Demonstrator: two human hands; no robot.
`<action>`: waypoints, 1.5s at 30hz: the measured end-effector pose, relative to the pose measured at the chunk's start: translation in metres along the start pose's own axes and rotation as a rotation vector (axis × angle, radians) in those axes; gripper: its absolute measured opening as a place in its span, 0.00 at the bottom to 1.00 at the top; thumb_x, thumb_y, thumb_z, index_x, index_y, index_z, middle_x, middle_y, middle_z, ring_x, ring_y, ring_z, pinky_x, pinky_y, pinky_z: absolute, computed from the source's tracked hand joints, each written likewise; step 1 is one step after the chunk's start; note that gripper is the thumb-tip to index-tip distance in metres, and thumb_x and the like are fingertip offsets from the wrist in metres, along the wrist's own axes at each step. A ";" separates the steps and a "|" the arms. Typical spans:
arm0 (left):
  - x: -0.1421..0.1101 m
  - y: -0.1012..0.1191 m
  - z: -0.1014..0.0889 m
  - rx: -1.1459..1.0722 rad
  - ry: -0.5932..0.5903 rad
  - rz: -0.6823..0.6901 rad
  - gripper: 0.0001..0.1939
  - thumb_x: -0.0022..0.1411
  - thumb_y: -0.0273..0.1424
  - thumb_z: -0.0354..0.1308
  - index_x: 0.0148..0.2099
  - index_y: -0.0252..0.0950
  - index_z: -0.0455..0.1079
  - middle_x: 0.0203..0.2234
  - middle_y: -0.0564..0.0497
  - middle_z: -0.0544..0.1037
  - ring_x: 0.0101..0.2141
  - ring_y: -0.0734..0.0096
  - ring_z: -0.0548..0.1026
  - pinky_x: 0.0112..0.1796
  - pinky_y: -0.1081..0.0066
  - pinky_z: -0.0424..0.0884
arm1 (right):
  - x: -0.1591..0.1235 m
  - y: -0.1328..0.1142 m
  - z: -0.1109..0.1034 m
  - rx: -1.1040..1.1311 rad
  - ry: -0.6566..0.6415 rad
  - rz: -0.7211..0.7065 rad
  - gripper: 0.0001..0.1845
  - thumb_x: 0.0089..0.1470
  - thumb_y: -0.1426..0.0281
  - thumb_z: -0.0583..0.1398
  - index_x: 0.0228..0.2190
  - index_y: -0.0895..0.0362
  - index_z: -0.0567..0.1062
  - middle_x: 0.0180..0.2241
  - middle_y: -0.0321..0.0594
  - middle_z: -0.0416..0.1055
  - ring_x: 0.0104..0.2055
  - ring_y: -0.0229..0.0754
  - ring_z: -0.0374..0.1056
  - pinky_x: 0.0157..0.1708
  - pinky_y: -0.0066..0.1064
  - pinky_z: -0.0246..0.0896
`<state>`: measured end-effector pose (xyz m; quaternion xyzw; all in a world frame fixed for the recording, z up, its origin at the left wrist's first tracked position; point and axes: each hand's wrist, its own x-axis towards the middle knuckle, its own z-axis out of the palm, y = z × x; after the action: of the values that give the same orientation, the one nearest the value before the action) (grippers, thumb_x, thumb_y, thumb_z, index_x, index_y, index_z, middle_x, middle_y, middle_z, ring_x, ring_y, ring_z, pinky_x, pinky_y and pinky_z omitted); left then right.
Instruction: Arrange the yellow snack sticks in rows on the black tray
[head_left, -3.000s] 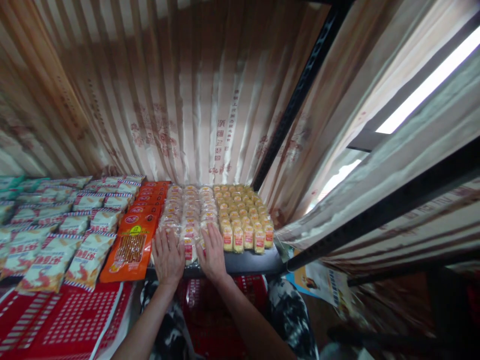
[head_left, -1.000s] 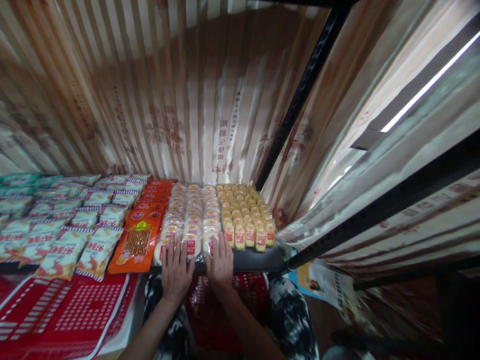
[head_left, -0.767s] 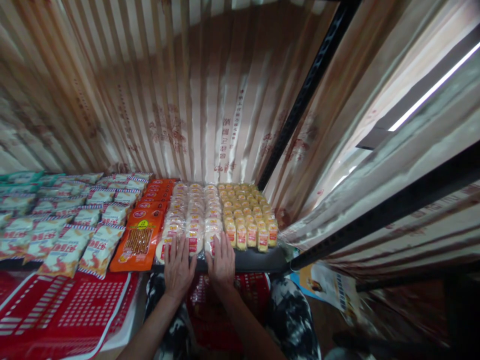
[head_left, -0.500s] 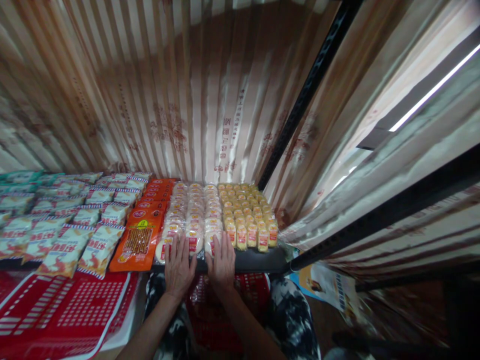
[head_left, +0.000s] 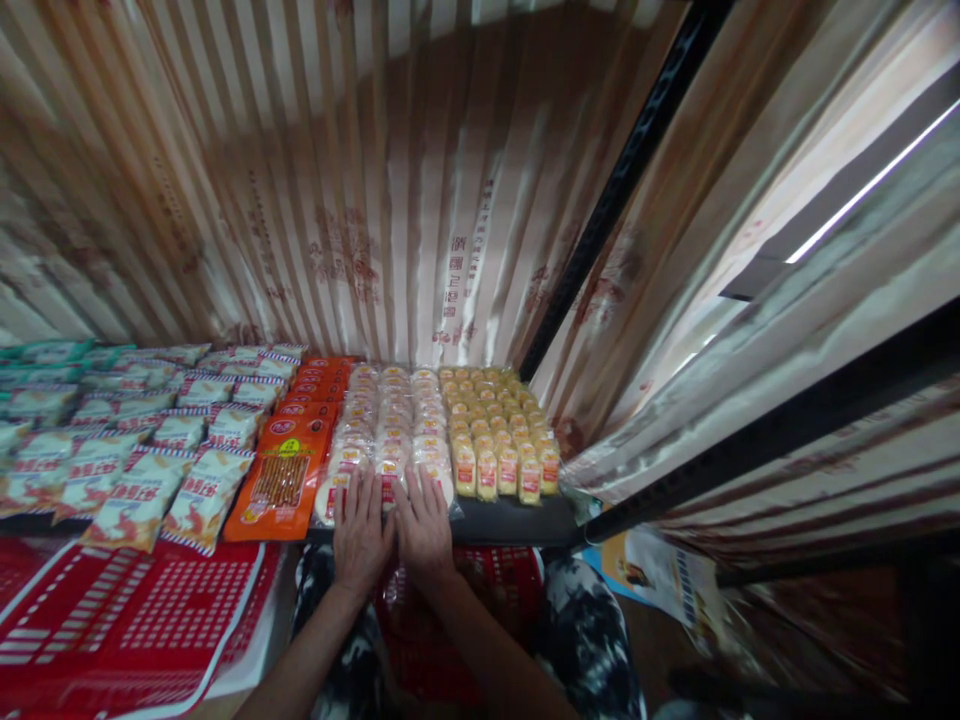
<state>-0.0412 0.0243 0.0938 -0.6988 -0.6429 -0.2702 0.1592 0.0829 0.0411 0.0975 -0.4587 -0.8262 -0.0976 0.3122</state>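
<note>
Both hands lie flat against the front of several rows of round white snacks in clear wrappers [head_left: 392, 440] on the dark shelf [head_left: 510, 522]. My left hand [head_left: 363, 530] has its fingers stretched over the front packs of the left and middle rows. Close beside it, my right hand [head_left: 424, 525] rests with spread fingers on the front of the middle and right rows. Neither hand grips anything. Left of the white snacks is an orange bag of stick snacks [head_left: 281, 470]; to their right stand small yellow wrapped snacks [head_left: 507, 465] in rows.
White-and-blue snack bags [head_left: 142, 490] fill the shelf's left side, with green packs [head_left: 52, 352] behind. A red basket [head_left: 127, 620] sits below left, another red basket [head_left: 465, 640] between my legs. Black metal posts [head_left: 622, 200] and printed curtain sheeting [head_left: 420, 200] enclose the shelf.
My right hand has shifted left along the front of the white snacks, closer to my left hand. The left hand stays nearly in place. The view has moved slightly.
</note>
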 end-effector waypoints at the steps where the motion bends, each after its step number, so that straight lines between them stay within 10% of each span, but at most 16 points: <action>1: 0.000 0.000 0.000 -0.002 -0.001 -0.002 0.28 0.60 0.36 0.48 0.60 0.29 0.56 0.57 0.40 0.63 0.60 0.54 0.52 0.58 0.51 0.48 | 0.001 0.001 0.000 0.002 -0.007 0.002 0.25 0.57 0.74 0.51 0.56 0.55 0.61 0.59 0.46 0.57 0.64 0.51 0.40 0.56 0.50 0.49; 26: -0.019 -0.011 -0.010 -0.053 0.146 -0.151 0.33 0.61 0.27 0.45 0.66 0.37 0.36 0.64 0.39 0.42 0.62 0.50 0.45 0.55 0.48 0.56 | 0.002 0.003 0.002 -0.010 -0.006 0.010 0.26 0.56 0.74 0.50 0.57 0.51 0.60 0.60 0.40 0.55 0.64 0.51 0.41 0.56 0.49 0.48; 45: -0.002 -0.012 -0.006 0.012 0.129 -0.241 0.21 0.62 0.32 0.46 0.57 0.38 0.61 0.56 0.38 0.63 0.56 0.51 0.60 0.47 0.53 0.63 | 0.002 0.003 0.001 -0.020 -0.050 0.021 0.27 0.56 0.74 0.51 0.57 0.52 0.59 0.61 0.42 0.53 0.64 0.53 0.39 0.57 0.49 0.47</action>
<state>-0.0539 0.0213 0.0961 -0.5965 -0.7123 -0.3279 0.1710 0.0840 0.0441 0.0973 -0.4726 -0.8279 -0.0909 0.2879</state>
